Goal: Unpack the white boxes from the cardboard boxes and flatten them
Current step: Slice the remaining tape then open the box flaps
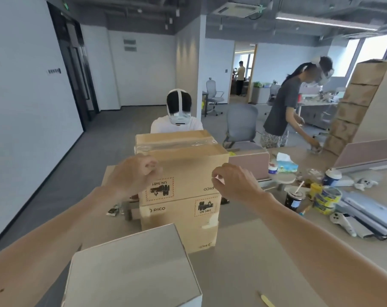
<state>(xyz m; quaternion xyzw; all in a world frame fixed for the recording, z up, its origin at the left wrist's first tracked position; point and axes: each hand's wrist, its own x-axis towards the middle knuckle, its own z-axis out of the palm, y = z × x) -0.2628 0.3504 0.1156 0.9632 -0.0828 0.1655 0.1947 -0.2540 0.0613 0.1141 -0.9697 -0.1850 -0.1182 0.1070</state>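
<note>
Head view is showing the job barely under way. One plain white rectangular cardboard box (132,267) is already sitting out on the beige table (243,262), below the left forearm and nearer the person than both hands, and it is still standing at full height, not flattened. Just beyond the hands, the upper brown corrugated cardboard box (188,156) is resting on the lower brown cardboard box (179,220). Clear glossy tape (177,144) is still running across the upper one's closed top, so opening, unpacking and flattening are probably all still lying ahead.

The left hand (134,173) is hovering at the upper box's near top edge, fingers curled against the thumb. Whether it is holding anything, I cannot tell. The right hand (230,182), level with it and in front of the box's right corner, is pinching a small pale scrap (217,178) between thumb and forefinger.
</note>
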